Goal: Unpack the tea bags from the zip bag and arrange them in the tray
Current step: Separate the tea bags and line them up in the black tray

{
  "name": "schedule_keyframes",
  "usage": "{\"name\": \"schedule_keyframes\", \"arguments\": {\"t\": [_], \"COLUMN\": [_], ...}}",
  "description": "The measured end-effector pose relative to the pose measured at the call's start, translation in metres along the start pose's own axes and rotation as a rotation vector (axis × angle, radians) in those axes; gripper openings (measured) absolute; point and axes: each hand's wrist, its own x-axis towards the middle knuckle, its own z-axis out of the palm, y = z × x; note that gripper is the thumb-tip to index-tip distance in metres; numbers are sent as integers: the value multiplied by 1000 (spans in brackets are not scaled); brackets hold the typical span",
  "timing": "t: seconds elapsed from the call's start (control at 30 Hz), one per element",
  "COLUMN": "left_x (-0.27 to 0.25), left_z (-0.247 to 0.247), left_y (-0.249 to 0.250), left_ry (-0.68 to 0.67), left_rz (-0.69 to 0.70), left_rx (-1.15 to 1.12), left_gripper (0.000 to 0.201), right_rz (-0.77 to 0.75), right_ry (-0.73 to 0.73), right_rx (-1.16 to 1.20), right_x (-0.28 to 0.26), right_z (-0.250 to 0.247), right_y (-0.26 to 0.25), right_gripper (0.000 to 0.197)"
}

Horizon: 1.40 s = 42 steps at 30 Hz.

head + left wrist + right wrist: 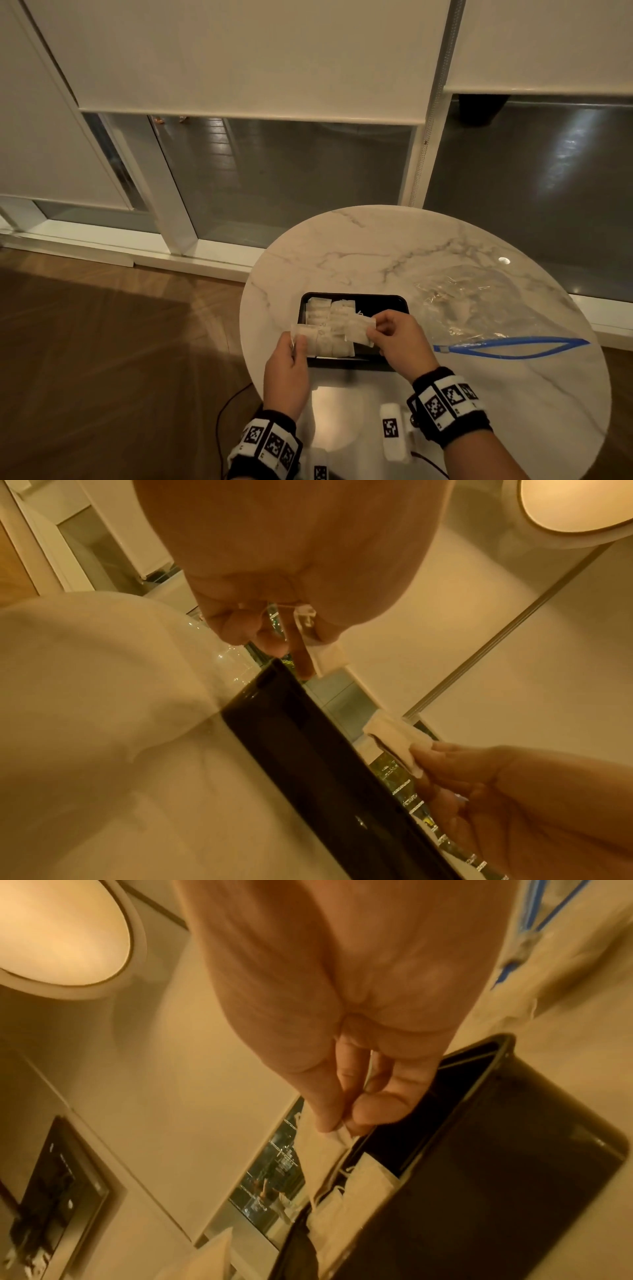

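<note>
Tea bags (323, 337): light, limp paper sachets, likely tear-prone; left hand (287, 368) and right hand (399, 342) each pinch one by its edge above the tray (383, 301) near the table's (411, 240) near edge.

A round white marble worktop (359, 246) with grey veins carries the things. A black tray (380, 301) lying directly on it sits just below and beyond the hands, with rows of white tea bags (329, 313) inside. To the right of the right hand, a crumpled clear zip bag (479, 308) lies flat, its blue zipper (513, 346) gaping open.
</note>
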Motion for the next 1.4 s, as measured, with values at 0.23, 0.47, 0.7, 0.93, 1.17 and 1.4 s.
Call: {"name": "schedule_keyframes", "arguments": {"t": [0.23,0.47,0.7,0.93,1.17,1.4], "left_x": [3,5,7,7,11,8], "left_z": [3,4,3,4,3,2], "left_y": [-9,-11,-13,-12,-17,3], "left_ry": [-7,8,21,20,73,2], "left_rz": [-31,-71,-78,-77,-8,47], "left_rx": [-4,-64,-79,-152,12,-75], "left_gripper": [23,23,20,17,19,15], "right_rz": [-5,77,109,82,23,-70], "right_ry": [-171,-276,-328,-324,-225,-146], "right_rx": [-308,-355,-406,-432,-359,109], "right_x": [24,37,42,44,38,1], "right_z": [20,27,36,42,32,7], "right_y": [0,0,5,10,4,-23], "right_gripper": [12,17,25,22,13,5]}}
